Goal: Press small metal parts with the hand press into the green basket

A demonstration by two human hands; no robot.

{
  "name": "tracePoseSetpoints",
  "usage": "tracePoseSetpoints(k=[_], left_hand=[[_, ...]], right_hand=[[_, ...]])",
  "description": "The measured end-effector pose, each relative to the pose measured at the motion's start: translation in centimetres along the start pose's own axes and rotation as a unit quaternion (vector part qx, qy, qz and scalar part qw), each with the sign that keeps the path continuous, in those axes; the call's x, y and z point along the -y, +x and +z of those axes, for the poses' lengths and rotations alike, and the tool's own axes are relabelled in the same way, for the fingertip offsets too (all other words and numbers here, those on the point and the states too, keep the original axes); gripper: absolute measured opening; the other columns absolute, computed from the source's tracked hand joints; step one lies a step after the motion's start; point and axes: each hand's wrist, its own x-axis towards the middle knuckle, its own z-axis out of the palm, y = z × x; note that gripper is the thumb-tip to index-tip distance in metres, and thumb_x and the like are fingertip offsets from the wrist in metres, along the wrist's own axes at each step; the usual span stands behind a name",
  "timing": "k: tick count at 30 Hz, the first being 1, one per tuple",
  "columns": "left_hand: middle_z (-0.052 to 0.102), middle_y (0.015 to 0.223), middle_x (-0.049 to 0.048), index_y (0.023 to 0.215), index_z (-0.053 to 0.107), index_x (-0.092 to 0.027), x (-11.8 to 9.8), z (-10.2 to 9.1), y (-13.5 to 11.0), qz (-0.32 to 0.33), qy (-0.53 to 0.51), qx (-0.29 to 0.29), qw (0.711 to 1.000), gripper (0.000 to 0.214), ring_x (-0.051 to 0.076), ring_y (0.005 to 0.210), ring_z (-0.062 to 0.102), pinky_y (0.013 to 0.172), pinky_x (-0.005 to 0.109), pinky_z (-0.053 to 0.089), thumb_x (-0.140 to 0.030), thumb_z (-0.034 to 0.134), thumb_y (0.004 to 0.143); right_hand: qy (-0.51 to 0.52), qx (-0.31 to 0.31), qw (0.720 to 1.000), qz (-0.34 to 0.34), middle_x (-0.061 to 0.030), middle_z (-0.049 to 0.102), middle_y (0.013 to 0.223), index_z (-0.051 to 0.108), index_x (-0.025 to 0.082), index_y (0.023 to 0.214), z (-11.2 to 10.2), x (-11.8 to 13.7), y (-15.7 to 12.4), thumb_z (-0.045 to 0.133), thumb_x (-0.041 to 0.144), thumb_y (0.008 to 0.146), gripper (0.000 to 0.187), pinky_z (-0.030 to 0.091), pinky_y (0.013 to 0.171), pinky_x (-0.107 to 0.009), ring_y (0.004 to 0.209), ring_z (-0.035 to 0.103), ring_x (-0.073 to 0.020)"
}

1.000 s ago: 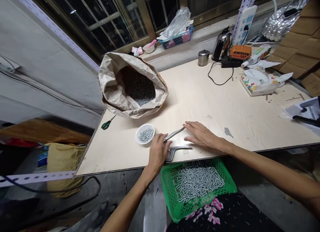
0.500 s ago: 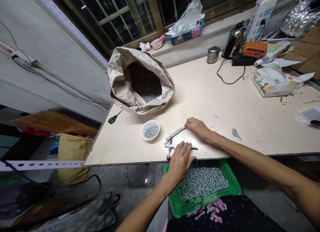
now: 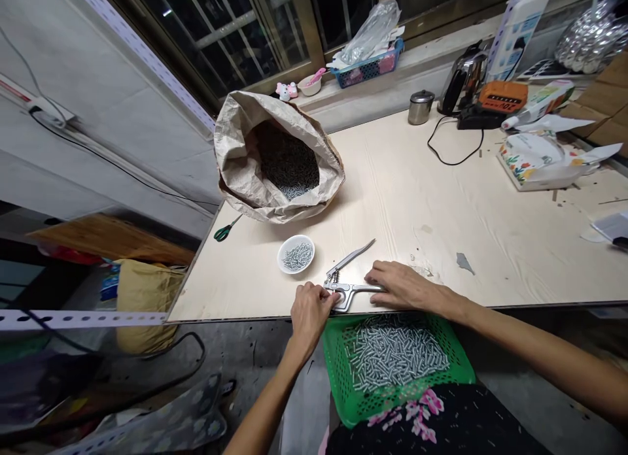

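A metal hand-press plier (image 3: pixel 349 272) lies at the table's near edge, its upper handle raised. My left hand (image 3: pixel 310 309) pinches its fingertips at the plier's jaw; whatever is between them is too small to see. My right hand (image 3: pixel 400 285) lies closed over the lower handle, holding it to the table (image 3: pixel 441 206). A green basket (image 3: pixel 330 350) full of small silver tubes sits on my lap just below the table edge. A small white bowl (image 3: pixel 296 253) of silver pieces stands to the left of the plier.
An open paper sack (image 3: pixel 245 161) of small metal parts stands at the back left, with green-handled scissors (image 3: pixel 224 231) beside it. A steel cup (image 3: pixel 420 107), a kettle (image 3: pixel 464 79), a black cord (image 3: pixel 451 151) and a tissue pack (image 3: pixel 534 157) line the far right.
My left hand came up from the basket to the plier's jaw. My right hand moved from the upper handle's tip down onto the lower handle, leaving the upper handle raised.
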Motion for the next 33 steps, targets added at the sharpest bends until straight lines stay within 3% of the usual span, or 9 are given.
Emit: tracePoseSetpoints(k=[3, 6, 11, 16, 20, 24, 26, 29, 33], left_hand=[[0.063, 0.068, 0.003, 0.065, 0.067, -0.018, -0.1, -0.6, 1.7, -0.057, -0.002, 0.133, 0.989, 0.026, 0.018, 0.073, 0.058, 0.057, 0.025, 0.033, -0.042, 0.064, 0.075], [0.062, 0.062, 0.0017, 0.064, 0.066, -0.017, -0.6, -1.1, 2.9, -0.05, 0.026, 0.192, 0.98, 0.024, 0.015, 0.062, 0.057, 0.054, 0.025, 0.028, -0.038, 0.062, 0.075], [0.063, 0.065, 0.0048, 0.063, 0.066, -0.016, -0.9, -1.2, 3.3, 0.012, 0.085, 0.142, 0.986, 0.023, 0.015, 0.063, 0.056, 0.054, 0.025, 0.024, -0.032, 0.058, 0.078], [0.054, 0.051, 0.0007, 0.054, 0.06, -0.014, -0.9, -0.7, 3.0, -0.043, -0.043, 0.149, 0.987, 0.033, 0.013, 0.053, 0.05, 0.052, 0.024, 0.026, -0.034, 0.055, 0.081], [0.064, 0.072, 0.0038, 0.069, 0.068, -0.015, -2.3, -2.4, -0.1, 0.001, -0.062, 0.054, 0.997, 0.026, 0.015, 0.068, 0.058, 0.061, 0.024, 0.035, -0.029, 0.053, 0.085], [0.066, 0.082, 0.0005, 0.085, 0.072, -0.024, -3.2, -4.7, -2.2, 0.104, -0.047, 0.127, 0.985, 0.019, 0.014, 0.075, 0.062, 0.065, 0.023, 0.039, -0.03, 0.054, 0.087], [0.067, 0.089, 0.0016, 0.095, 0.071, -0.025, -2.2, -5.3, -0.6, 0.072, 0.005, 0.078, 0.994, 0.02, 0.016, 0.082, 0.063, 0.068, 0.024, 0.04, -0.03, 0.053, 0.089], [0.066, 0.098, 0.0069, 0.097, 0.07, -0.02, 0.7, -5.6, 4.1, -0.025, 0.104, -0.035, 0.994, 0.028, 0.019, 0.092, 0.061, 0.07, 0.025, 0.04, -0.029, 0.044, 0.093], [0.065, 0.099, 0.0093, 0.093, 0.071, -0.017, 3.6, -4.7, 9.0, -0.074, 0.136, -0.019, 0.988, 0.026, 0.021, 0.094, 0.06, 0.068, 0.026, 0.04, -0.03, 0.05, 0.089]], right_hand=[[-0.048, 0.003, 0.999, 0.018, -0.0045, 0.058, 0.09, 0.06, 0.017, 0.092, 1.2, 0.2, 0.5, 0.055, 0.021, 0.089, 0.007, 0.04, 0.069, -0.028, 0.077, 0.053, -0.0154], [-0.082, -0.028, 0.996, 0.038, -0.0042, 0.059, 0.087, 0.059, 0.016, 0.085, 1.8, -0.3, 1.8, 0.052, 0.016, 0.09, 0.009, 0.037, 0.067, -0.028, 0.075, 0.052, -0.0149], [-0.088, -0.078, 0.993, 0.02, -0.0033, 0.059, 0.084, 0.057, 0.016, 0.08, 2.4, -1.2, 2.6, 0.054, 0.016, 0.089, 0.009, 0.037, 0.066, -0.027, 0.073, 0.051, -0.0148], [-0.063, -0.108, 0.992, 0.01, -0.0029, 0.057, 0.082, 0.054, 0.018, 0.079, 3.0, -1.4, 2.1, 0.051, 0.016, 0.09, 0.012, 0.039, 0.066, -0.027, 0.073, 0.053, -0.0149], [-0.026, -0.107, 0.994, 0.02, -0.0024, 0.056, 0.082, 0.052, 0.019, 0.079, 2.9, -1.3, 2.0, 0.048, 0.015, 0.091, 0.013, 0.041, 0.064, -0.026, 0.073, 0.054, -0.014], [-0.005, -0.106, 0.994, 0.026, -0.0022, 0.056, 0.082, 0.051, 0.019, 0.078, 2.8, -1.3, 2.0, 0.047, 0.016, 0.091, 0.014, 0.042, 0.064, -0.026, 0.072, 0.054, -0.0141], [-0.004, -0.111, 0.993, 0.026, -0.0022, 0.055, 0.081, 0.051, 0.019, 0.078, 3.0, -1.3, 2.0, 0.047, 0.016, 0.09, 0.014, 0.043, 0.064, -0.027, 0.072, 0.054, -0.0144], [-0.002, -0.12, 0.992, 0.026, -0.0027, 0.056, 0.081, 0.052, 0.019, 0.079, 3.1, -1.3, 2.0, 0.047, 0.015, 0.09, 0.013, 0.043, 0.064, -0.028, 0.072, 0.055, -0.0149], [0.0, -0.132, 0.991, 0.024, -0.0028, 0.056, 0.082, 0.053, 0.019, 0.079, 3.2, -1.2, 2.0, 0.049, 0.014, 0.089, 0.011, 0.044, 0.064, -0.028, 0.073, 0.055, -0.0154]])
